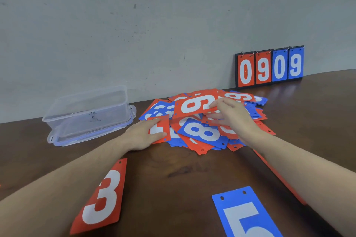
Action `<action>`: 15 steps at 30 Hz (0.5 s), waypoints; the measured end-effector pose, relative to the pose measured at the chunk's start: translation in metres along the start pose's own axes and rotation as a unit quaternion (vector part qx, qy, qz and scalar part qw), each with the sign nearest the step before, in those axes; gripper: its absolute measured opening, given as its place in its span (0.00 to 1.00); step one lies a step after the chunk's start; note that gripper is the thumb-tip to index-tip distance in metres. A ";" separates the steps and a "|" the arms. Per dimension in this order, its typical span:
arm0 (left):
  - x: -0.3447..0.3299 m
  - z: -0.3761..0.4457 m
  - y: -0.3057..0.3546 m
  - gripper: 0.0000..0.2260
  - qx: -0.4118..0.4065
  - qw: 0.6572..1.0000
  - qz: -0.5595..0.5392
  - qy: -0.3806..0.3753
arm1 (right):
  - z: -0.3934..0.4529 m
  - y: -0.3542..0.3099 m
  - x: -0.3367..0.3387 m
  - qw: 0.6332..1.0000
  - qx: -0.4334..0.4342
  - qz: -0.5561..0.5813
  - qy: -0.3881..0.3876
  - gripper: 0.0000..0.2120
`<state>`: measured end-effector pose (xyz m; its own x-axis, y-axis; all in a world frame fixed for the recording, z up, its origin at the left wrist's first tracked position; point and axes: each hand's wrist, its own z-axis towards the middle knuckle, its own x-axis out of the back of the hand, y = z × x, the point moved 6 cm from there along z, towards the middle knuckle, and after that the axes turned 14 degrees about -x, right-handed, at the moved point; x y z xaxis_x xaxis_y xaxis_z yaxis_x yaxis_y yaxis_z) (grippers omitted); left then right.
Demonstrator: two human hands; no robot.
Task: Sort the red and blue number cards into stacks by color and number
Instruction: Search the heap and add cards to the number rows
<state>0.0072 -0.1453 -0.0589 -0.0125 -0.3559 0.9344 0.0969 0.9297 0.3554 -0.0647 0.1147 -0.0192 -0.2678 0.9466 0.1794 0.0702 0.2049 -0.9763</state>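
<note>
The right hand (235, 115) pinches a red 6 card (194, 105) above the pile (204, 121); the left hand (143, 134) lies flat, fingers straight, on a red 1 card (159, 131). One table (173, 179) bears one clear box (88, 113), one four-digit scoreboard (269, 66), and two sorted cards: red 3 (102, 198), blue 5 (244, 213).

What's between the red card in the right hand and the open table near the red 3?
Nothing visible. The right hand pinches the red 6/9 card above the pile; bare table lies between the pile and the red 3 card. The left hand on a red card sits off to the side.
</note>
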 end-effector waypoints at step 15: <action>0.036 -0.042 -0.002 0.42 -0.002 0.953 -0.182 0.240 | -0.032 0.009 -0.029 0.997 -0.028 0.069 -0.029 0.15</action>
<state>0.0487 -0.1635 -0.0270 0.4112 -0.6588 0.6300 0.1780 0.7359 0.6533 -0.0250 0.0968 -0.0291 -0.3060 0.9514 0.0342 0.1630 0.0878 -0.9827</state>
